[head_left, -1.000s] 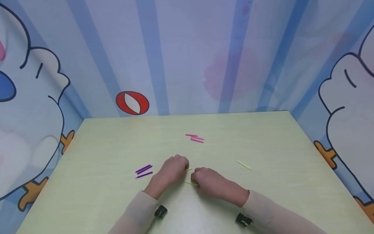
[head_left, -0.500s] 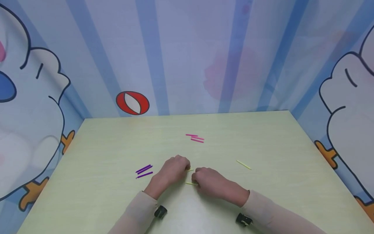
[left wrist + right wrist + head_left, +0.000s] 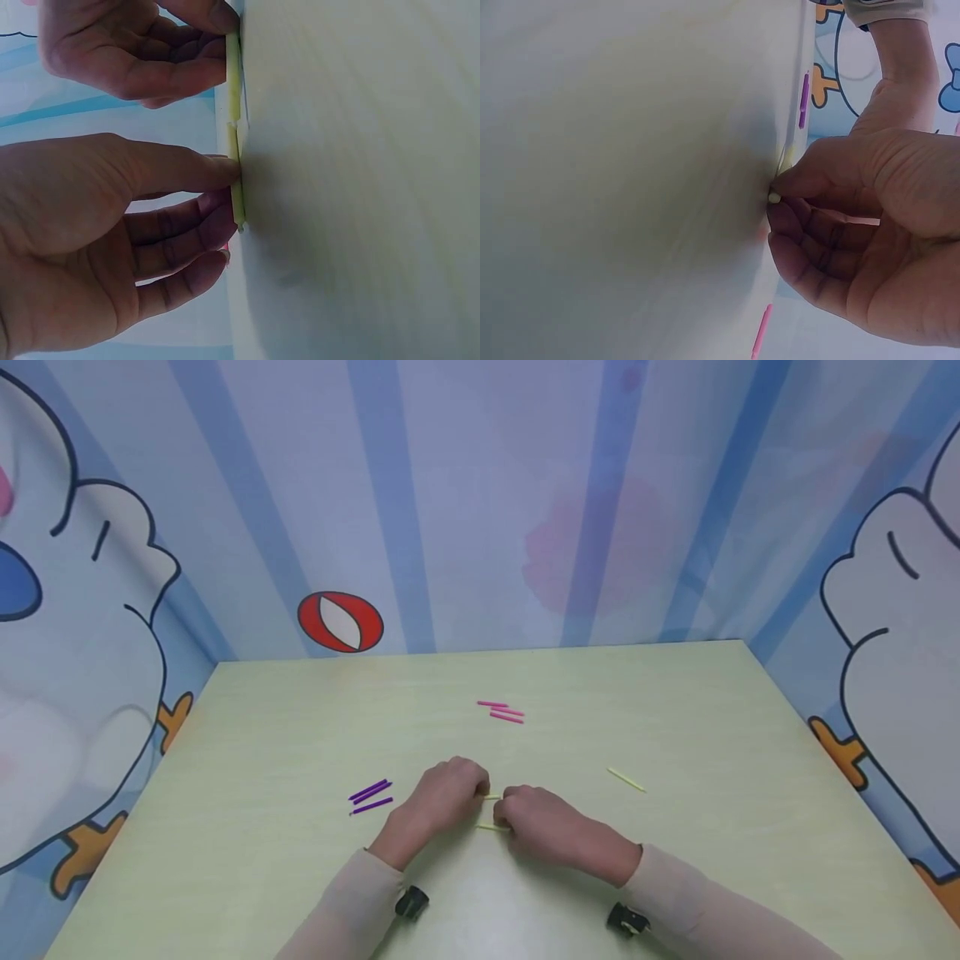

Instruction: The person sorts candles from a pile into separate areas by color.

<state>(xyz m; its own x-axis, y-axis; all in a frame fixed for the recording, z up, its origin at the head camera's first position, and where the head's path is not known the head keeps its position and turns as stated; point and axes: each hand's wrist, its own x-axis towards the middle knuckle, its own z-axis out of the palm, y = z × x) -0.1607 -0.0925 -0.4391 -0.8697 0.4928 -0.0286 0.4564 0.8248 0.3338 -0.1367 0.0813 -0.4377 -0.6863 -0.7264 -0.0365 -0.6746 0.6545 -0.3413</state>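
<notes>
In the head view my left hand (image 3: 446, 793) pinches a thin yellow candle (image 3: 492, 797), whose right end sticks out past the fingers. Lower and to the right, my right hand (image 3: 543, 827) pinches a second yellow candle (image 3: 491, 827), which points left. From the left wrist, the left hand's candle (image 3: 233, 142) and the right hand's candle (image 3: 234, 86) appear nearly end to end, low at the tabletop. In the right wrist view only a pale candle end (image 3: 774, 198) shows between thumb and fingers. A third yellow candle (image 3: 626, 780) lies loose at the right.
Three purple candles (image 3: 371, 795) lie left of the left hand. Three pink candles (image 3: 501, 712) lie farther back on the pale tabletop (image 3: 300, 727). A printed fabric backdrop (image 3: 480, 510) rises behind the table. Small black devices (image 3: 628, 920) sit at both wrists.
Both hands have shifted very slightly right, and a little more of the left hand's yellow candle shows. The loose purple, pink and yellow candles keep their places.
</notes>
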